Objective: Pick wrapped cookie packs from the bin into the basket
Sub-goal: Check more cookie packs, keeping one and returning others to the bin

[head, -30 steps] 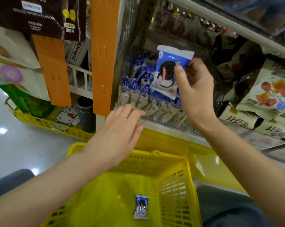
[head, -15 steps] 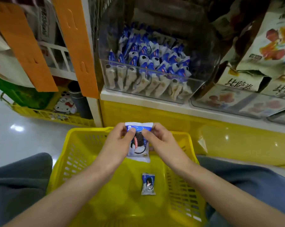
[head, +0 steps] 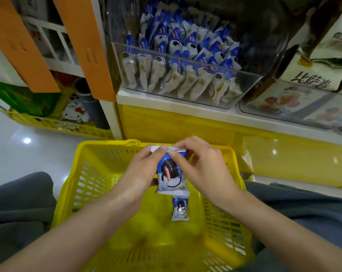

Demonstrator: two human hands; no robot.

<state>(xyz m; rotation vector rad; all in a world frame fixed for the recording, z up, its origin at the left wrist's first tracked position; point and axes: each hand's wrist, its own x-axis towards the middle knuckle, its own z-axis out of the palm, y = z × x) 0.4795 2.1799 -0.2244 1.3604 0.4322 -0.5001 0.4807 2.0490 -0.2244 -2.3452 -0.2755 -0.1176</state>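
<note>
A blue-and-white wrapped cookie pack (head: 171, 174) hangs upright over the yellow basket (head: 83, 183). My left hand (head: 140, 169) pinches its top left corner and my right hand (head: 201, 167) pinches its top right. A second cookie pack (head: 180, 208) lies flat on the basket floor just below. The clear bin (head: 186, 79) on the shelf above holds several more of the same packs.
Another clear bin (head: 296, 110) of snack bags sits to the right of the cookie bin. Orange hanging strips (head: 87, 46) and a second yellow basket (head: 54, 122) with goods are at the left. My grey-trousered knees flank the basket.
My right hand brought the pack down from the bin to above the basket, my left hand joined it on the top edge, and the view tilted downward.
</note>
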